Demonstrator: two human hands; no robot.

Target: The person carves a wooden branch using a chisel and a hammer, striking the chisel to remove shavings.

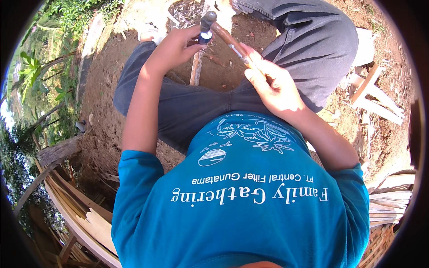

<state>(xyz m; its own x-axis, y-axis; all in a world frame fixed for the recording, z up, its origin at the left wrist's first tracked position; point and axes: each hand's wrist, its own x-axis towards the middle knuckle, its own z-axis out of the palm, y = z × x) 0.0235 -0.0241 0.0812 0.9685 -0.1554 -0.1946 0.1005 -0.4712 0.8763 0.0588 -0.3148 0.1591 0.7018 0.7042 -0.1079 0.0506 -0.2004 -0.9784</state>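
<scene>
My right hand [277,85] is closed round the wooden handle of a hammer [227,37]. The handle slants up and to the left, and its dark metal head lies just above my left hand. My left hand [181,47] grips an upright tool with a dark blue round end [204,38] whose top shines brightly. The hammer head is right beside that end; I cannot tell whether they touch. The tool's lower part is hidden. Beneath my hands, a narrow strip of wood [195,69] runs between my legs in grey trousers.
Wood shavings [185,13] lie on the brown soil [250,33] ahead. Cut wood pieces [373,91] are scattered to the right. A bundle of thin slats [391,205] sits at the lower right. Long boards [85,214] and green plants [33,73] stand along the left.
</scene>
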